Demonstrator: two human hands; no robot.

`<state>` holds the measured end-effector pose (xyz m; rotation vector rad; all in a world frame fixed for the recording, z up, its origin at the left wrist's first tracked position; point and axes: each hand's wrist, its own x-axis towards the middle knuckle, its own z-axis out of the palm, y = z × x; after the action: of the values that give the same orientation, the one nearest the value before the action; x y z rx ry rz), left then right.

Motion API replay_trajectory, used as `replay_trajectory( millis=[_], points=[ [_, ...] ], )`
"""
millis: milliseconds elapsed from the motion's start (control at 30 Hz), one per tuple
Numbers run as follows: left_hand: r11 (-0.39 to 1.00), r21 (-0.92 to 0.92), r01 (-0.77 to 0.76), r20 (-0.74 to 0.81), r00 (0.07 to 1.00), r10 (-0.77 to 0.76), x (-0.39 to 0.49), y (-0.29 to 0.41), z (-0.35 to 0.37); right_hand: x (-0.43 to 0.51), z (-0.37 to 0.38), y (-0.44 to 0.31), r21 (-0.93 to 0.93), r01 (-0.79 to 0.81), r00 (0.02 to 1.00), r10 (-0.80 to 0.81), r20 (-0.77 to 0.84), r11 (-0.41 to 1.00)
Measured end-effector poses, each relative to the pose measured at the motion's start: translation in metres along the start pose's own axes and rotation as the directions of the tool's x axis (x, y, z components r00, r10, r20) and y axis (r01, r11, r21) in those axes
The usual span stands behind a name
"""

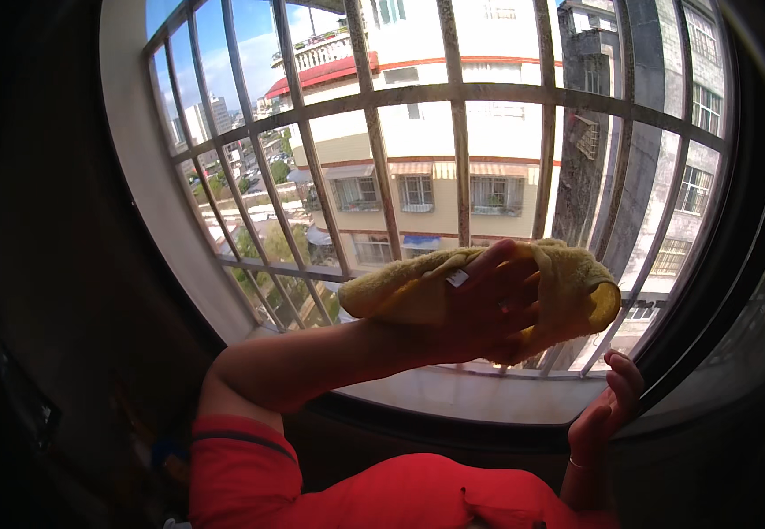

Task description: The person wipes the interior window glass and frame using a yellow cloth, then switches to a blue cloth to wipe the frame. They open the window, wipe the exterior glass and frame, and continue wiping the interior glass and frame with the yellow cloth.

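A yellow terry cloth (389,287) with a small white tag lies against the window pane, bunched and folded. My left hand (488,304) presses flat on it, fingers spread, with a fold of the cloth passing over the fingertips. The left forearm reaches across the lower part of the window from the left. Lower right, my right hand (610,400) is raised beside the dark window frame (676,350), fingers loosely bent and nothing seen in them. Whether it touches the frame cannot be told.
Metal security bars (415,97) stand outside the glass, with buildings beyond. A pale sill (462,397) runs beneath the bars. On the right, a second dark-edged pane (746,357) overlaps the frame. The room at left is in deep shadow.
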<state>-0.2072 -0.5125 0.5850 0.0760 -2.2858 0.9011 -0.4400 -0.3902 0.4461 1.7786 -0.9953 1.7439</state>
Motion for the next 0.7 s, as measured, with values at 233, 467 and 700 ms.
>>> replay_trajectory(
  millis=[233, 467, 700],
  points=[
    [0.82, 0.437, -0.369, 0.203, 0.929, 0.31, -0.079, 0.049, 0.03, -0.022, -0.025, -0.019, -0.101, 0.02, 0.993, -0.008, 0.116, 0.995],
    [0.718, -0.47, 0.512, 0.763, 0.645, 0.04, -0.119, 0.105, 0.068, -0.024, -0.068, -0.019, -0.122, -0.031, 0.963, 0.063, 0.263, 0.992],
    [0.19, -0.814, 0.548, 0.524, 0.835, -0.165, -0.194, 0.184, 0.136, -0.048, -0.071, -0.026, -0.085, -0.164, 0.91, 0.184, 0.371, 0.983]
  ],
)
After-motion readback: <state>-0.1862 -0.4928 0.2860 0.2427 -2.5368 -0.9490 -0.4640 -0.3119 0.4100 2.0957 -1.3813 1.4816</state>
